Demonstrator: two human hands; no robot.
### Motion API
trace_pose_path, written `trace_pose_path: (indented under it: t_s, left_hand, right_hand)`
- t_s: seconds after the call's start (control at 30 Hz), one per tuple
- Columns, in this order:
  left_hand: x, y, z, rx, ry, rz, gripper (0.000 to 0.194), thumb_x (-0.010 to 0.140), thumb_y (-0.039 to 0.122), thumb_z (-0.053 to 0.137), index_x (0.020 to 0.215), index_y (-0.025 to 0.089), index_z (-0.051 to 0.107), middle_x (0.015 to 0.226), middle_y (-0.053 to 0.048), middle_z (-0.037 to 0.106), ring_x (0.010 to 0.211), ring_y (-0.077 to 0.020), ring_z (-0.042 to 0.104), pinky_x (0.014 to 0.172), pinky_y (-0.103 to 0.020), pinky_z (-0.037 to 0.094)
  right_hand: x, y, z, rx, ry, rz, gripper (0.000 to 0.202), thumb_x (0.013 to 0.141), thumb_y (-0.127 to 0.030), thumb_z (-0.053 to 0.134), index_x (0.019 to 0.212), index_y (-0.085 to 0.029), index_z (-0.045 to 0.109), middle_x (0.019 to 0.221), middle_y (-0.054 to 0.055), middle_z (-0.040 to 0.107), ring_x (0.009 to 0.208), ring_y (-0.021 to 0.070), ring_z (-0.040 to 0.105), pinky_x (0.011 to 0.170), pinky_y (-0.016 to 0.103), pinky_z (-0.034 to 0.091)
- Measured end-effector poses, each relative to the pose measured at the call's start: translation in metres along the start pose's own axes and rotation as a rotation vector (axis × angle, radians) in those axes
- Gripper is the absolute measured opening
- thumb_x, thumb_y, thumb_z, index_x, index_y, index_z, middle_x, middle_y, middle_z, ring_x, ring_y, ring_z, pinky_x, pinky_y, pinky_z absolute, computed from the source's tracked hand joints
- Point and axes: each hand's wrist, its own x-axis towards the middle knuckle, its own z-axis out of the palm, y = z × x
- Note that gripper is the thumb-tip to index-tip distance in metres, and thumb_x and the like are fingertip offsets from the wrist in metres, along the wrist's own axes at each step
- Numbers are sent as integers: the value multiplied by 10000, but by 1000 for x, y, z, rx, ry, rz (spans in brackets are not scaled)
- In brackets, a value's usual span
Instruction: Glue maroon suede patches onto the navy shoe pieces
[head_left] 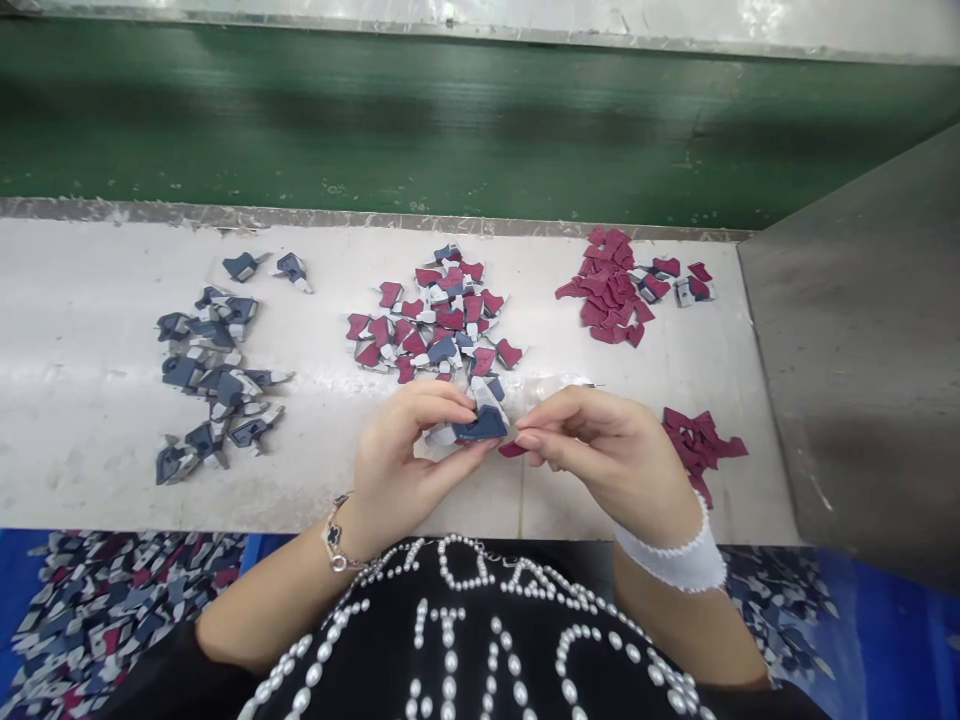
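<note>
My left hand (409,455) pinches a navy and light grey plastic part (486,422) between thumb and fingers, its navy face turned toward me. Just to the right, my right hand (600,440) is closed on a small maroon piece (513,450) at its fingertips. The maroon piece is close beside the navy part; whether they touch I cannot tell. Beyond my hands lies a pile of grey and navy parts with maroon faces (442,318). A heap of loose maroon pieces (606,285) sits to the upper right, and a smaller maroon heap (699,445) is beside my right wrist.
Navy and grey parts without maroon (217,375) are scattered on the left of the white bench (75,400). A green panel (450,125) runs behind it, a metal wall (862,350) on the right. Blue bins of parts (135,610) stand below the front edge.
</note>
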Motion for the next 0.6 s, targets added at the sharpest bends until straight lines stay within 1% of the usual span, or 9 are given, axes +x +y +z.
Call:
trace_pose_path:
  t_s: [0.03, 0.1, 0.17, 0.27, 0.33, 0.47, 0.6]
  left_hand:
    - [0, -1, 0, 2, 5, -4, 318, 771, 107, 815, 998, 236, 633, 971, -31, 689, 941, -185, 675, 810, -349, 611]
    - [0, -2, 1, 1, 11, -11, 313, 779, 99, 801, 1005, 235, 633, 970, -32, 688, 952, -186, 673, 812, -348, 608]
    - [0, -3, 2, 0, 14, -14, 307, 788, 91, 785, 1013, 234, 633, 979, -35, 689, 965, -188, 671, 827, -355, 606]
    - [0, -2, 2, -3, 13, 2, 321, 781, 83, 792, 1020, 230, 636, 990, -33, 689, 969, -184, 669, 847, -356, 605]
    - [1, 0, 2, -6, 3, 28, 354, 763, 91, 820, 1034, 230, 639, 994, -30, 685, 958, -178, 670, 834, -345, 609]
    - [2, 2, 0, -1, -17, 63, 390, 741, 141, 863, 1044, 239, 638, 994, -26, 687, 927, -176, 684, 801, -334, 621]
    - [1, 1, -2, 13, -9, 66, 369, 745, 139, 863, 1029, 238, 649, 983, -24, 696, 911, -171, 689, 795, -326, 623]
  right_hand:
    - [0, 0, 0, -10, 4, 0, 21, 885, -246, 768, 903, -250, 758, 822, -5, 755, 699, 135, 685, 621, 248, 563]
    - [0, -1, 0, -27, -3, 5, 86, 927, -257, 722, 1001, -259, 766, 891, 7, 765, 749, 135, 694, 660, 251, 568]
    - [-1, -2, 1, -6, -10, 23, 129, 955, -265, 687, 1072, -247, 738, 917, 15, 761, 780, 135, 700, 698, 257, 576]
    - [1, -3, 5, 77, -3, 59, 112, 946, -289, 701, 1016, -231, 636, 810, -15, 728, 737, 126, 690, 693, 255, 572]
    - [3, -3, 7, 111, -5, 74, 168, 937, -311, 714, 959, -238, 564, 748, -37, 696, 702, 122, 671, 651, 246, 550]
    - [7, -4, 9, 112, -48, 98, 211, 932, -352, 714, 942, -240, 535, 712, -41, 667, 669, 125, 630, 612, 254, 498]
    - [12, -8, 7, 113, -124, 140, 240, 930, -366, 713, 972, -244, 511, 703, -39, 678, 684, 137, 638, 619, 264, 489]
